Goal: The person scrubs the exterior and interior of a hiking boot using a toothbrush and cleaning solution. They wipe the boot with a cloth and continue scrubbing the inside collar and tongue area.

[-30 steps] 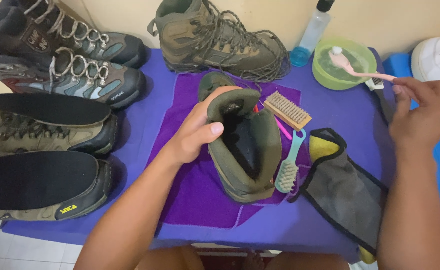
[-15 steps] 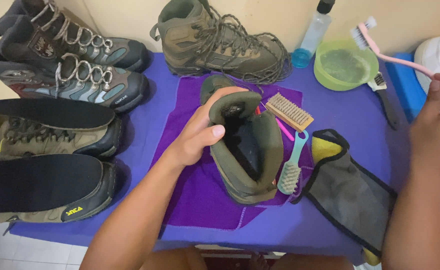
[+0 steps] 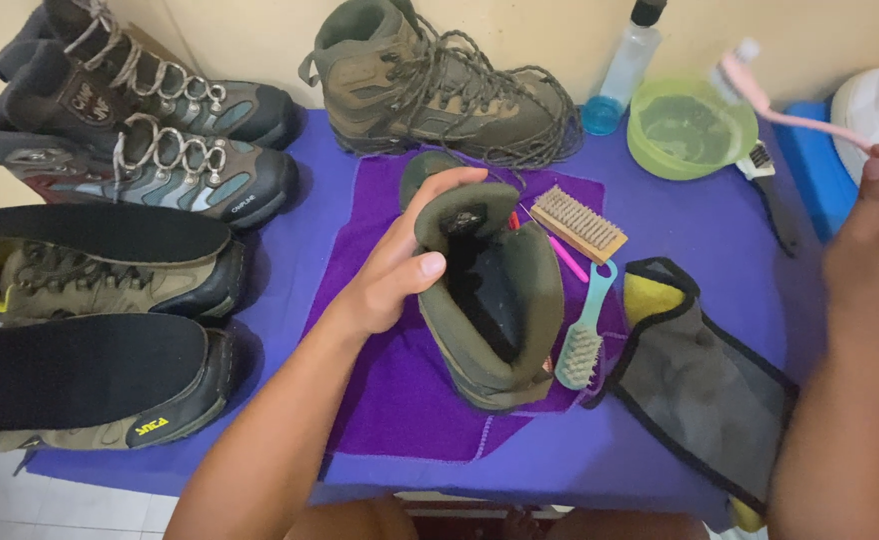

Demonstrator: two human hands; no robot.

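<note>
Across the purple worktop [image 3: 700, 230], four boots fill the left of the frame, two with black insoles laid on top, and a laced boot [image 3: 440, 85] stands at top centre. A clear bottle [image 3: 625, 65] and green bowl [image 3: 690, 125] sit upper right; a wooden brush [image 3: 578, 223], teal brush [image 3: 585, 335] and mesh pouch [image 3: 710, 390] lie right of centre. On the purple cloth [image 3: 400, 390] at centre, the left hand [image 3: 400, 265] grips the olive boot [image 3: 500, 300] by its collar, fingers curled over. At the right edge the raised right hand [image 3: 875, 250] pinches a pink toothbrush [image 3: 785, 100].
</note>
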